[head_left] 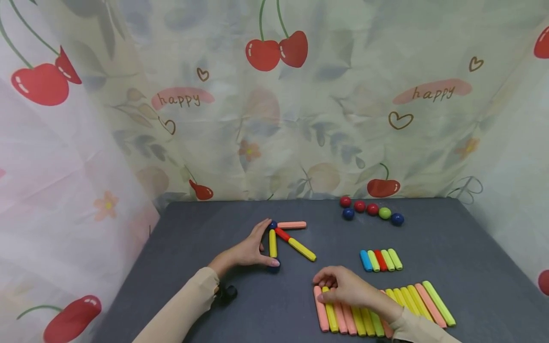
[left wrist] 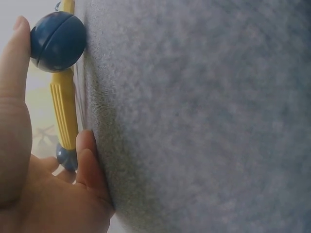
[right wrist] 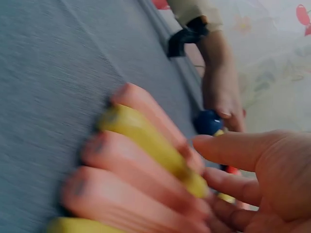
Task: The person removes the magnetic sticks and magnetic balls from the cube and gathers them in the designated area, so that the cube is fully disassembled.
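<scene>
My left hand [head_left: 249, 250] spans a yellow stick [head_left: 272, 244], its thumb against the near blue ball [left wrist: 58, 41] and a finger at the far blue ball [head_left: 273, 224]. From that far ball a pink stick [head_left: 292, 225] runs right. A short red stick [head_left: 282, 234] slants off it, continued by a long yellow stick [head_left: 302, 249]. My right hand [head_left: 343, 286] is over the left end of a row of long sticks, fingers loosely bent. Thumb and index finger lie close about the end of the outermost pink stick [right wrist: 150, 114], apart from each other.
Short blue, green and red sticks [head_left: 380, 260] lie side by side at the right. Behind them sit several red, blue and green balls [head_left: 372, 209]. More long yellow, pink and green sticks [head_left: 437, 302] extend rightward under the right forearm. A printed curtain [head_left: 326, 119] borders the dark table [head_left: 193, 228].
</scene>
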Demonstrator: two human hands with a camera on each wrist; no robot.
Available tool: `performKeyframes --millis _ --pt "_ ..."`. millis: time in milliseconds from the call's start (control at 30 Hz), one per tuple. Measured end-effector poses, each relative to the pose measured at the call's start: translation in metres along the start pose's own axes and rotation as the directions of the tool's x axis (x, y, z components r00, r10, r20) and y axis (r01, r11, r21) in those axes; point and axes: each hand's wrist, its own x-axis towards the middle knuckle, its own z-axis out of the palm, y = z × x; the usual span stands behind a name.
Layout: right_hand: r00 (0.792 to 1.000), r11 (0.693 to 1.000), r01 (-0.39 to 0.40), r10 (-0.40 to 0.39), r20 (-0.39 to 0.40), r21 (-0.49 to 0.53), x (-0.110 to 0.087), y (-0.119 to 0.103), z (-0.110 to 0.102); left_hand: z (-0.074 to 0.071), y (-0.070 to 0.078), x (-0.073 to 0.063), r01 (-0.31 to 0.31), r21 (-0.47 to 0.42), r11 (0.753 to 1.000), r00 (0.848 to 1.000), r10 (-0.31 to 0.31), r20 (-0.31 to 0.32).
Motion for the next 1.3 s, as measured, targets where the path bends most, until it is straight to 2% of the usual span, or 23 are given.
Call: performKeyframes --millis 100,167,300,400,600,800,1033,1300 --pt "0.999 0.999 0.015 -0.016 -0.028 -0.045 0.010 -0.007 -0.009 -0.001 0.000 0.001 0.000 -0.015 1.000 1.000 0.000 -0.004" --pt "0.995 0.995 0.014 -0.023 -0.094 -0.097 0.019 -0.012 -0.014 -0.001 0.000 0.002 0.003 -0.014 1.000 1.000 -0.003 -0.008" --pt "0.962 0.988 -0.021 -0.021 -0.271 -0.151 0.041 -0.022 -0.019 -0.001 0.000 0.003 -0.007 -0.003 1.000 1.000 0.007 -0.019" --pt "0.941 0.988 -0.034 -0.020 -0.339 -0.153 0.060 -0.028 -0.020 -0.001 0.000 0.004 -0.010 0.018 1.000 1.000 0.010 -0.027" --pt "0.944 0.986 -0.015 -0.041 -0.328 -0.168 0.092 -0.028 -0.022 0.000 -0.001 0.006 -0.021 0.056 0.998 0.999 0.023 -0.031" --pt "0.957 0.989 -0.002 -0.042 -0.287 -0.150 0.110 -0.022 -0.019 0.002 -0.002 0.006 -0.026 0.072 0.997 0.999 0.028 -0.023" --pt "0.957 0.977 -0.008 -0.054 -0.285 -0.211 0.115 -0.022 -0.016 -0.002 -0.001 0.003 -0.040 0.064 0.997 0.999 0.039 0.015" --pt "0.959 0.979 -0.006 -0.053 -0.280 -0.204 0.116 -0.021 -0.018 -0.002 0.000 0.004 -0.047 0.063 0.997 0.999 0.046 0.021"
